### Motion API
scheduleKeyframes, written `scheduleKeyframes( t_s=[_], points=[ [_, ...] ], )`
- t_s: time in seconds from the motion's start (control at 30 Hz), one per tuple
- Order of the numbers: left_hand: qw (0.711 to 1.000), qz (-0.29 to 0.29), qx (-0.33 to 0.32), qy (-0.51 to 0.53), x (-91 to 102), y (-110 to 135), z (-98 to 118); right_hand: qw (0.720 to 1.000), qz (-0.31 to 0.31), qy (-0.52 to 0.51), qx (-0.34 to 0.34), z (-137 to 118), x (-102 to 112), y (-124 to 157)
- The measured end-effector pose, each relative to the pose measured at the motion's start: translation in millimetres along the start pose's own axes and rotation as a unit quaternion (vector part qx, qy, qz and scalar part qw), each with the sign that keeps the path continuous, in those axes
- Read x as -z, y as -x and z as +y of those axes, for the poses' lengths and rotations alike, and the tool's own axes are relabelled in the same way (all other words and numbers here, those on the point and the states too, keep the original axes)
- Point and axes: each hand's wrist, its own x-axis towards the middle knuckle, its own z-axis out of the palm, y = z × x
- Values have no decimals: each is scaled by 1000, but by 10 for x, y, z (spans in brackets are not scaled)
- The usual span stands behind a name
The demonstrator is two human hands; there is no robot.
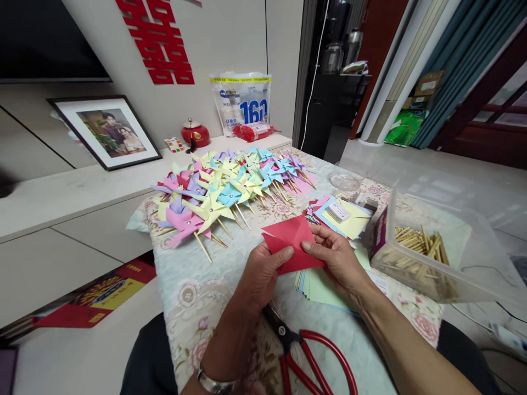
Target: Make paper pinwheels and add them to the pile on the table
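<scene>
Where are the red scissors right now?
In the head view, the red scissors lie on the table at bottom centre, just below the left hand holding red paper.

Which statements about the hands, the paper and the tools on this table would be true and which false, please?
1. Both the left hand and the right hand hold the red paper. True.
2. The scissors are in the right hand. False: they lie on the table, nearer the person than the hands.
3. The pinwheels lie in a pile beyond the hands. True.
4. The clear box holds paper sheets. False: it holds wooden sticks.
</scene>
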Motion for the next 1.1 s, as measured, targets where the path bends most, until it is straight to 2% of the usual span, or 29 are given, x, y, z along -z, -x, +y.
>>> scheduleKeyframes(
  t_s=[0.13,0.23,0.3,0.37,0.43,0.47,0.5,0.57,0.67,0.77,0.87,0.93,1.0,1.1],
  points=[
    [999,35,-7,-10,8,-24,-22,998,12,45,43,16,-5,-1],
    [992,103,-23,-76,60,-63,-57,988,44,106,107,30,1,3],
    [970,182,-57,-153,101,-85,-72,971,75,161,161,48,31,6],
    [930,262,-109,-234,121,-90,-73,944,108,229,210,69,78,8],
    [893,296,-148,-305,107,-73,-62,911,137,297,252,82,122,11],
    [887,287,-154,-329,89,-59,-57,891,147,331,272,82,136,13],
    [892,259,-148,-339,67,-43,-55,869,154,367,293,78,144,16],
    [929,171,-108,-309,18,-14,-59,820,154,435,338,62,140,24],
    [982,49,-50,-174,-43,11,-80,756,104,513,392,52,106,40],
    [998,-10,-46,-49,-87,20,-81,717,35,557,418,76,70,63],
    [999,0,-54,5,-107,22,-56,680,-15,602,418,98,39,87],
    [998,22,-50,22,-100,15,-44,668,-41,619,411,99,22,98],
    [997,54,-45,31,-76,4,-39,665,-61,623,406,93,11,104],
    [993,107,-40,29,-29,-14,-39,677,-97,616,390,81,11,101]
  ],
)
